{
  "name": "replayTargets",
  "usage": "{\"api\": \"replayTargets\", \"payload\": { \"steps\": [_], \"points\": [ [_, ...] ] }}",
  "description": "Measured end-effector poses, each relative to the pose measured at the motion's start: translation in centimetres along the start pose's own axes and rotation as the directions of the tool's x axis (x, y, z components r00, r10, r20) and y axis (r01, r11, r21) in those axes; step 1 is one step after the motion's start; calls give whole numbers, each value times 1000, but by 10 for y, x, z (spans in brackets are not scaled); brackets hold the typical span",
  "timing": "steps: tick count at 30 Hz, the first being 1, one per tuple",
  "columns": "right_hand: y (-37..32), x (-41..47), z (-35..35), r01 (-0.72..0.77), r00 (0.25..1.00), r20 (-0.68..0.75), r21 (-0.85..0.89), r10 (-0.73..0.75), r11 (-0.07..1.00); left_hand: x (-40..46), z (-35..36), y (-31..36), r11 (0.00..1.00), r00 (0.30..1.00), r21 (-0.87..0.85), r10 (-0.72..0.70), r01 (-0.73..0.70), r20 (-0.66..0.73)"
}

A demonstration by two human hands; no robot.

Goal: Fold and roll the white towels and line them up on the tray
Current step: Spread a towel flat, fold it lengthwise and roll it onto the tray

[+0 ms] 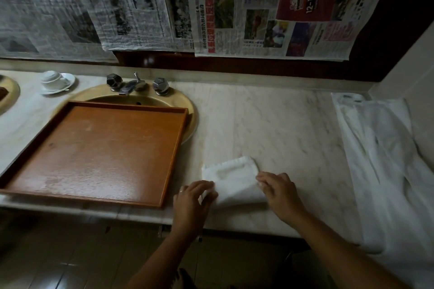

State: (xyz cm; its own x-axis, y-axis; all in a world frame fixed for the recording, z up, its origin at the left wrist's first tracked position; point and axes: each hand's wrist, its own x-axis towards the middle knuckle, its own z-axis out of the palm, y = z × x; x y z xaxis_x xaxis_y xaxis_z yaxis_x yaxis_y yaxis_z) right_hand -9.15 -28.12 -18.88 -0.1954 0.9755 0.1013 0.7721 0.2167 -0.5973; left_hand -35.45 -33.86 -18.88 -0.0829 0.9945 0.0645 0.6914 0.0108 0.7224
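Observation:
A small white towel (231, 177), folded into a strip, lies on the marble counter near its front edge. My left hand (191, 199) holds its near left corner with curled fingers. My right hand (280, 191) grips its right edge, fingertips on the cloth. A wooden tray (94, 150) with a raised rim lies to the left of the towel, partly over the sink, with nothing on it. A white plastic bag (385, 162) lies at the counter's right end.
A gold sink (187, 105) with a chrome tap (132, 84) sits behind the tray. A white cup on a saucer (57, 81) stands at the back left. Newspaper sheets (234, 7) cover the wall. Bare marble (270, 119) stretches between the tray and the bag.

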Motion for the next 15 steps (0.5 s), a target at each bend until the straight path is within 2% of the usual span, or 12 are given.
{"api": "replayTargets", "payload": {
  "steps": [5, 6, 8, 11, 15],
  "points": [
    [7, -19, -11, -108, 959, 277, 160, 61, 981, -17, -2, -7, 976, 985, 194, 71, -101, 155],
    [5, -21, -12, -133, 956, 282, 180, 78, 975, -21, 0, -9, 981, 987, 169, 65, -91, 150],
    [3, -20, -11, -194, 951, 279, 207, 132, 959, -25, 3, -11, 1000, 992, 11, 22, -23, 122],
    [0, -10, -13, -263, 934, 314, 280, 171, 923, -22, 5, -11, 969, 975, -203, -95, 137, 202],
    [0, 12, -12, -307, 903, 375, 220, 210, 926, 0, -3, -5, 942, 955, -256, -150, 217, 256]
  ]
}}
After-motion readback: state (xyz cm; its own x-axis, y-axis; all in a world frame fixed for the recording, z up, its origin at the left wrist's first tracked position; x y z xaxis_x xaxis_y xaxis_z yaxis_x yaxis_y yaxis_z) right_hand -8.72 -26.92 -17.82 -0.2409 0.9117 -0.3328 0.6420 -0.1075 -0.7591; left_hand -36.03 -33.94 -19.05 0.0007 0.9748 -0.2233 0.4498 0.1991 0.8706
